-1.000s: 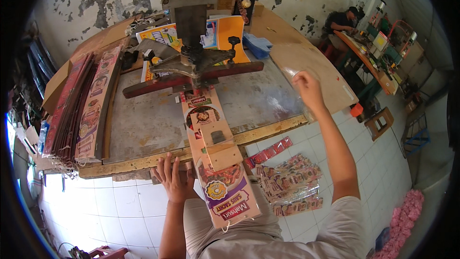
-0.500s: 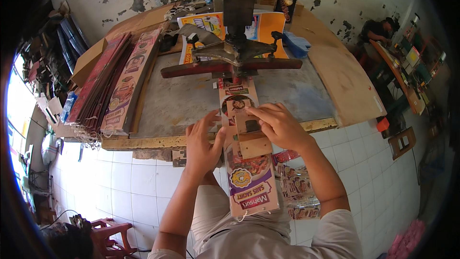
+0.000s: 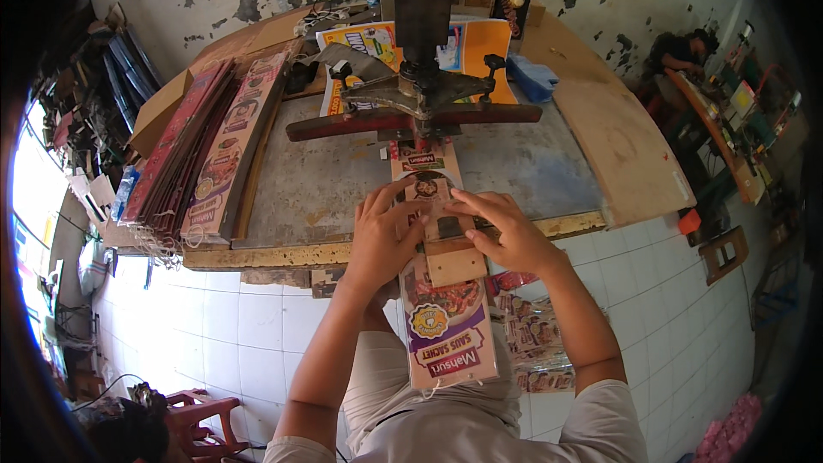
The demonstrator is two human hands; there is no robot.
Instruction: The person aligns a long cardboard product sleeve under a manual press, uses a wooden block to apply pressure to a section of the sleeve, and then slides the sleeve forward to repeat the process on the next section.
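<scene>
A long printed cardboard strip point(image 3: 450, 339) runs from under the press head point(image 3: 420, 111) over the table edge toward my lap. On it lies a wooden jig point(image 3: 457, 267) with a dark patch near its middle and a small printed piece point(image 3: 426, 189) at its far end. My left hand point(image 3: 381, 231) is at the left of that piece, fingers bent and apart, thumb by the jig. From the right, my right hand point(image 3: 513, 236) reaches its index finger to the piece's edge, with the thumb apart near the dark patch. Exact fingertip contact is hard to make out.
Stacked printed strips point(image 3: 227, 159) lie on the table's left, beside dark red bundled ones point(image 3: 176, 141). A blue object point(image 3: 533, 79) sits beyond the press at right. Printed packs point(image 3: 536, 334) are below, right of my lap. Another person point(image 3: 683, 53) sits far right.
My left hand has moved right and forward, from beside the strip to the jig's far end. My right hand has shifted slightly, its index finger now more extended.
</scene>
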